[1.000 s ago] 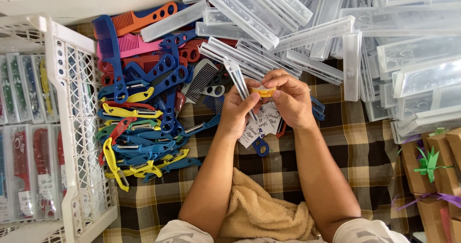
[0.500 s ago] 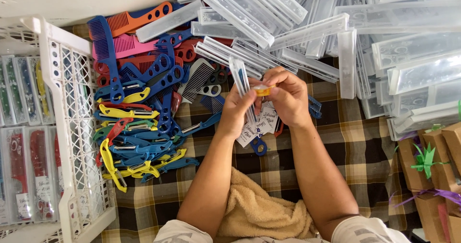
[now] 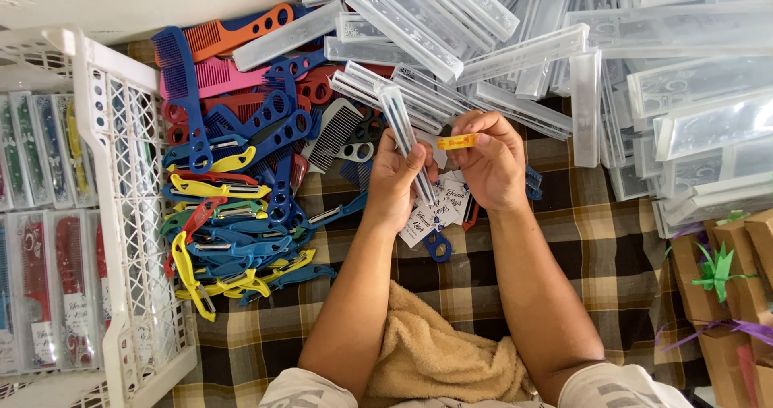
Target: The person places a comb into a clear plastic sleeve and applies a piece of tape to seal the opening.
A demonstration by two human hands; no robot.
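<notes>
Yellow piece [image 3: 456,141] between raised right-hand fingers [image 3: 477,128]

Two bare forearms, no sleeves, light printed shorts at the knees

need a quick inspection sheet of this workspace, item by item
surface: plaid cloth in brown, black and cream.
job's things: left hand holds a clear plastic case upright; right hand pinches a small yellow piece at its top end; printed cards lie under the hands.
clutter: heap of coloured combs; pile of clear cases; tan towel.
grippers: fingers of both hands closed on their items.
cables: nothing seen.
surroundings: white lattice basket with packed cases, left; brown gift boxes with ribbon, right.
</notes>
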